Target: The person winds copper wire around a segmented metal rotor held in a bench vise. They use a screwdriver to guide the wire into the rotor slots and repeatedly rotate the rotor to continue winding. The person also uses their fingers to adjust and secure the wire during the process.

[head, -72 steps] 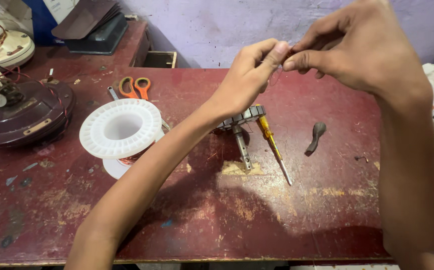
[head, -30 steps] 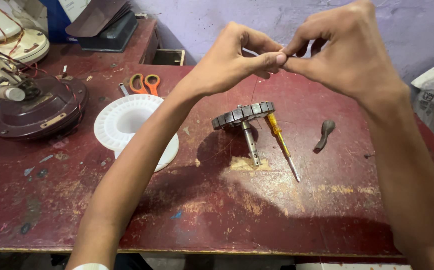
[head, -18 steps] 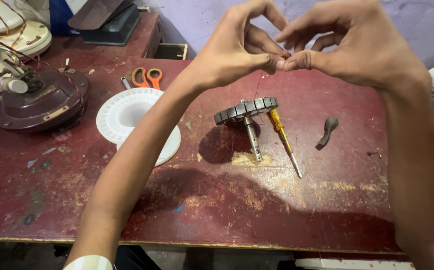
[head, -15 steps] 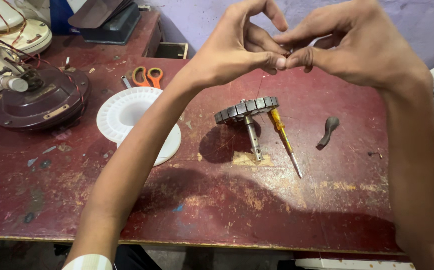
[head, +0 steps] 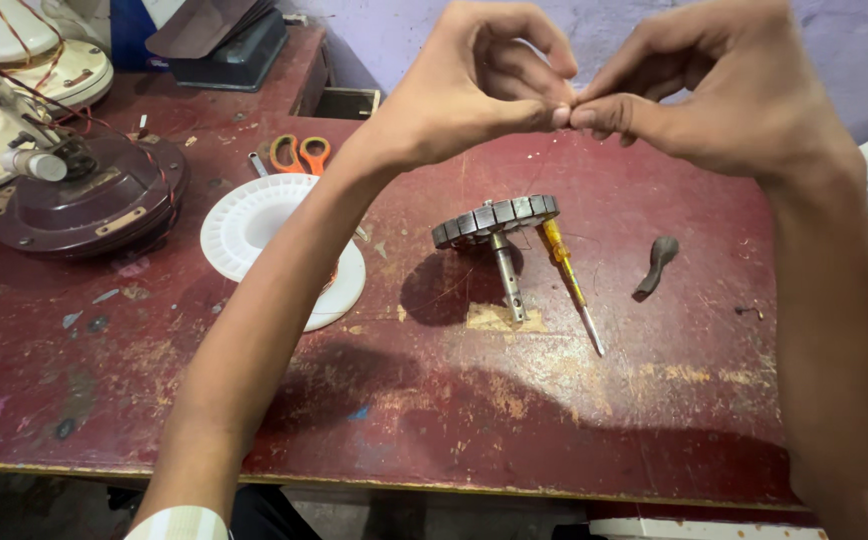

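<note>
Apparently both hands work mid-air: left hand (head: 474,95) and right hand (head: 714,95) pinch fingertips together on something too thin to identify; the stator (head: 494,220) lies below, untouched, unwound.

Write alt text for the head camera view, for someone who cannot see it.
A person's left hand and right hand meet fingertip to fingertip above a worn dark-red wooden table; what they pinch is too small to see. Below lie a grey slotted metal disc on a shaft, a yellow-handled screwdriver and a white plastic spool.
</note>
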